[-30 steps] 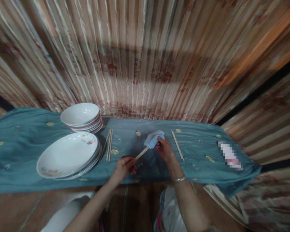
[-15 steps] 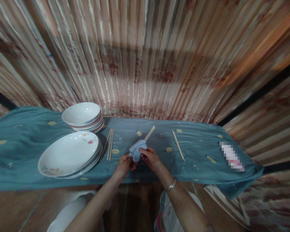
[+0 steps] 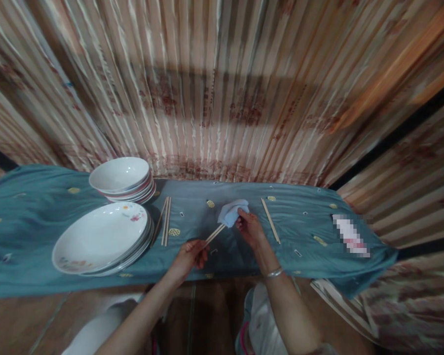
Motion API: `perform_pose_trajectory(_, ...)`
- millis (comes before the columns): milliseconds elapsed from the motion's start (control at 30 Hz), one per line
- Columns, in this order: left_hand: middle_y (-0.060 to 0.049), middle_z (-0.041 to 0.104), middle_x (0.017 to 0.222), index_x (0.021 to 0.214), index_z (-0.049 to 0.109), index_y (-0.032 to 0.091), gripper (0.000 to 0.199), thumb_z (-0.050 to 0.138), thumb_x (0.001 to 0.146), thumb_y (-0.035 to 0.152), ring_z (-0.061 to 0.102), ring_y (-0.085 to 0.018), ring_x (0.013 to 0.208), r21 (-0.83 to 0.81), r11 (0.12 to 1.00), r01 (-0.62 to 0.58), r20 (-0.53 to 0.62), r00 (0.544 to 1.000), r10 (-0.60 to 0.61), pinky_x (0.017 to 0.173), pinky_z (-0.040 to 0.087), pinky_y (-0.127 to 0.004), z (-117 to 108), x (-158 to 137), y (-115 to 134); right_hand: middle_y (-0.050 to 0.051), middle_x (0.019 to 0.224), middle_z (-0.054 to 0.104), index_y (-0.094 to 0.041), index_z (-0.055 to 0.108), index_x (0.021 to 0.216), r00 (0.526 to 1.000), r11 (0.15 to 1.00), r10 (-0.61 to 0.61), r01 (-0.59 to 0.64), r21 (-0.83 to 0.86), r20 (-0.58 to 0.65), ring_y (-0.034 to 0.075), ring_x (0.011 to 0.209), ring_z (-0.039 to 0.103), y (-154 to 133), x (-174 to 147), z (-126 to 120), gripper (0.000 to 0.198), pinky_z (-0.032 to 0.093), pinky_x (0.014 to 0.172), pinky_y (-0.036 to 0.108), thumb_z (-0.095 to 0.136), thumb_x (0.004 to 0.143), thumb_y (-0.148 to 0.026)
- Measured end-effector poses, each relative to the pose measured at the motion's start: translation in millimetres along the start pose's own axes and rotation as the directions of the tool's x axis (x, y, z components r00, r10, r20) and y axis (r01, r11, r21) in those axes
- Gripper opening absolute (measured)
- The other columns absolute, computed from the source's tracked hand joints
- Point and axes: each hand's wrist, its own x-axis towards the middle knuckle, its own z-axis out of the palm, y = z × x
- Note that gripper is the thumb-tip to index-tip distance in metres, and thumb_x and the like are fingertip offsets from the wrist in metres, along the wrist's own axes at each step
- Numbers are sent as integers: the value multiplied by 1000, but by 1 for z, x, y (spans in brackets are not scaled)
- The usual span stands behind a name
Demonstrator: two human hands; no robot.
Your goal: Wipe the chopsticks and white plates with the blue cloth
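Observation:
My left hand [image 3: 193,252] is closed round the near end of a pair of chopsticks [image 3: 215,233], which slant up and away to the right. Wrapped over their far end is a light blue cloth [image 3: 234,212], pinched in the fingers of my right hand [image 3: 250,227]. The chopsticks' far tips are hidden under the cloth. To the left, several other chopsticks [image 3: 166,222] lie on the tablecloth. Right of my right hand lie more chopsticks [image 3: 271,221], side by side.
A stack of large plates [image 3: 103,239] stands at the left, with a stack of bowls [image 3: 122,177] behind it. The green tablecloth [image 3: 311,212] bears a blurred-out white and pink item [image 3: 351,236] at the right. A striped curtain [image 3: 225,98] hangs behind the table.
My right hand and the cloth have slid up along the chopsticks, away from my left hand, to their far end. My left hand still grips the near end.

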Motion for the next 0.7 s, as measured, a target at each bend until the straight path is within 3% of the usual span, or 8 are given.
perform_pose_trajectory(233,1,59,51,68,63,13,39,75,58,49,49,-7,38,-14,999,-31,-47,998,31,39,33,-19,-6,0,0,-7,47,53,-17,57,56,997,997,53,-50,-50,54,4,42,43,15,-10,9,34,33,39,17,87,44,-28)
perform_pose_trajectory(500,1,60,50,66,62,14,25,72,56,35,51,-9,40,-32,995,-99,-129,987,94,41,34,-20,-8,10,-4,-7,45,52,-16,63,56,966,957,161,-102,-270,203,5,43,43,62,-34,26,30,33,44,19,84,47,-36)
perform_pose_trajectory(700,2,60,50,64,62,15,22,70,56,33,51,-9,40,11,992,-124,-112,986,124,40,35,-20,-10,9,-2,-7,44,51,-16,62,54,973,967,150,-106,-233,177,5,43,43,56,-32,27,29,33,45,19,85,45,-32)
